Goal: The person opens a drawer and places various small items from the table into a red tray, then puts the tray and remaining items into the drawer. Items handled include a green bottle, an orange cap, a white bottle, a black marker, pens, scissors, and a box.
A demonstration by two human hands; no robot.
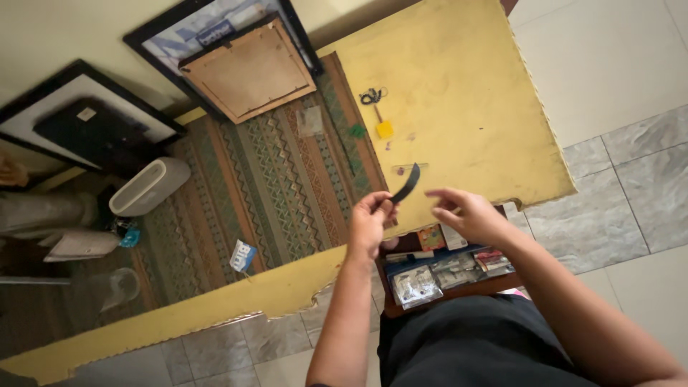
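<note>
My left hand (371, 221) pinches the lower end of a thin, curved black strip (407, 184), which rises up and to the right over a yellow mat (459, 79). My right hand (462, 210) hovers just right of the strip with fingers spread and nothing in it. Both hands are above a brown tray (430, 301) resting on my lap. The tray holds several small clear packets (416, 285) and coloured cards.
On the yellow mat lie a black coiled cord (372, 95), a small yellow square (385, 129) and a green bit (357, 131). A patterned rug (258, 186) lies to the left, with picture frames (247, 72), a white box (147, 188) and a small blue-white pack (242, 255). Grey floor tiles (631, 186) lie at the right.
</note>
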